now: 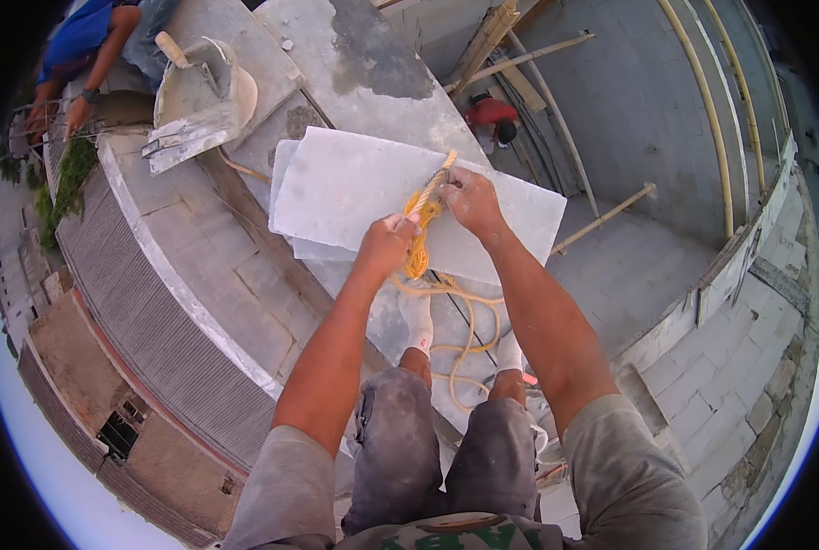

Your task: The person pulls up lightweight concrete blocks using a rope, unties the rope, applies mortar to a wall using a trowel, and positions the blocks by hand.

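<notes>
My left hand (389,243) is closed around a thick pale rope (432,188), low on its upright length. Near the rope's upper end my right hand (471,197) pinches it with thumb and fingers; a small dark bit shows at the fingertips, too small to name. A bundle of yellow cord (417,252) hangs beside my left hand, against the rope. Beneath both hands lie pale grey slabs (354,188), one over another and slightly out of line. Loose rope (469,344) trails in loops down between my feet.
A bucket (244,96) with a wooden-handled trowel (173,50) stands on the wall top at upper left. A person in blue (81,41) works beside it. Far below at right, a person in red (494,115) is among bamboo poles (604,220). Drops flank the wall.
</notes>
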`<state>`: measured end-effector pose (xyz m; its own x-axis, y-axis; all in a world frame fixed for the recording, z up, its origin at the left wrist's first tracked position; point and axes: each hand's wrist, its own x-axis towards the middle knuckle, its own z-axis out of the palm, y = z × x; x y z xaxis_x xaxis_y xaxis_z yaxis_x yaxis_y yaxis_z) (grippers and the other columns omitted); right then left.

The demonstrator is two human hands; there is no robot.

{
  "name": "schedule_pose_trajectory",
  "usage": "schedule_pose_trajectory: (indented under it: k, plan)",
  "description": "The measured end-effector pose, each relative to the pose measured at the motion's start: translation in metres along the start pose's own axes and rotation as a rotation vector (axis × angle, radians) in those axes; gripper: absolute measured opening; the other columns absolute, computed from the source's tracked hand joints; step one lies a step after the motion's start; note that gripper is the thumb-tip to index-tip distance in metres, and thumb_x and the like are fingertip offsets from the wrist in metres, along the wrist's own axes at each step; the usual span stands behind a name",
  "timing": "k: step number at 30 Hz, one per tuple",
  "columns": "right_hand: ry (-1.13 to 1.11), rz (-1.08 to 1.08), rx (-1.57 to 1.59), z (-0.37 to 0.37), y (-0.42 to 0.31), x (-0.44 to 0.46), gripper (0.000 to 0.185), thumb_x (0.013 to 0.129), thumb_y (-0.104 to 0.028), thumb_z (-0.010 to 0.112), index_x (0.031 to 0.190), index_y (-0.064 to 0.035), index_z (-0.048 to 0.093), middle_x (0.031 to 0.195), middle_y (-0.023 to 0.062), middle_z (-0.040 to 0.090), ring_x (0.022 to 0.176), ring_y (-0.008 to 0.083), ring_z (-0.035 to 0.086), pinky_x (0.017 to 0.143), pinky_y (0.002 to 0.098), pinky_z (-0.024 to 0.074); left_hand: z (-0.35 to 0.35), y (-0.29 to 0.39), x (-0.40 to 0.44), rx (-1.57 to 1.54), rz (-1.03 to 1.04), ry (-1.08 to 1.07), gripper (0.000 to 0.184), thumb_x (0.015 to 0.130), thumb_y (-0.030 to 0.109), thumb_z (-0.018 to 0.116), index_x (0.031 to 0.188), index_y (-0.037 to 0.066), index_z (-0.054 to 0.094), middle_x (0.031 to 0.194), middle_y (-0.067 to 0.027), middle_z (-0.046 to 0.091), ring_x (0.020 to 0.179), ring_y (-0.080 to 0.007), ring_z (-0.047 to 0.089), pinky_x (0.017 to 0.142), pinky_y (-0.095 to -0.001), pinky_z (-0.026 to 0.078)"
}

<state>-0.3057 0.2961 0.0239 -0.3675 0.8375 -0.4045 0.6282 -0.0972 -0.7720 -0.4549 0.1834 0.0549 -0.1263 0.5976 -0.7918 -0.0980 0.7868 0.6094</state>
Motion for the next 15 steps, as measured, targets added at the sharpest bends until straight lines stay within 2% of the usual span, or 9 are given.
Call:
schedule_pose_trajectory:
  k: [5,7,9,11,14,15]
  plan:
    - [0.099,0.244,0.355,-0.023,0.01,-0.08,0.015,0.073,-0.015,0.055,0.078,-0.0008,0.057,0.063,0.0112,0.057,0.057,0.0191,0.054,0.057,0.0315,0.0447,-0.031,0.031,-0.007,-0.126,-0.116,-0.038,0.034,0.091,0.038,0.056,0.087,0.004,0.058,0.06,0.0049,0.039,0.048,-0.0061,0.037,0.045,-0.0223,0.03]
    - [0.09,0.36,0.412,-0.021,0.047,-0.131,0.013,0.077,-0.011,0.053,0.08,0.0003,0.057,0.067,0.0093,0.06,0.06,0.0155,0.057,0.059,0.0284,0.0465,-0.034,0.042,-0.01,-0.161,-0.1,-0.07,0.034,0.091,0.038,0.055,0.088,0.004,0.058,0.06,0.0043,0.041,0.048,-0.0066,0.04,0.045,-0.0223,0.033]
    - [0.039,0.416,0.346,-0.016,0.08,-0.187,0.013,0.075,-0.008,0.055,0.084,-0.0005,0.059,0.066,0.0091,0.06,0.06,0.0188,0.058,0.061,0.0294,0.0486,-0.027,0.05,-0.018,-0.2,-0.092,-0.144,0.035,0.092,0.037,0.054,0.095,0.002,0.059,0.064,0.0019,0.047,0.052,-0.0084,0.046,0.05,-0.0224,0.038]
    - [-0.071,0.244,-0.021,-0.004,0.121,-0.237,0.023,0.073,-0.006,0.058,0.095,-0.001,0.062,0.076,0.0125,0.062,0.073,0.0243,0.061,0.072,0.0318,0.0499,-0.014,0.054,-0.027,-0.224,-0.084,-0.211,0.039,0.093,0.037,0.053,0.105,0.0,0.059,0.07,-0.0015,0.053,0.059,-0.0106,0.053,0.057,-0.0233,0.043]
    - [-0.285,0.425,-0.551,-0.003,0.135,-0.276,0.027,0.072,-0.007,0.058,0.097,-0.0023,0.063,0.098,0.0213,0.064,0.098,0.0377,0.059,0.087,0.0396,0.0461,0.023,0.052,-0.042,-0.185,-0.071,-0.302,0.049,0.094,0.037,0.052,0.124,-0.001,0.052,0.089,-0.0087,0.061,0.079,-0.0148,0.061,0.074,-0.0268,0.046]
    - [-0.178,0.354,-0.447,-0.002,0.141,-0.273,0.029,0.075,-0.01,0.059,0.103,-0.0016,0.061,0.102,0.0209,0.063,0.101,0.0373,0.058,0.09,0.0399,0.0443,0.038,0.044,-0.044,-0.135,-0.061,-0.333,0.053,0.094,0.038,0.051,0.129,-0.001,0.049,0.097,-0.0113,0.062,0.088,-0.0166,0.061,0.081,-0.0284,0.046]
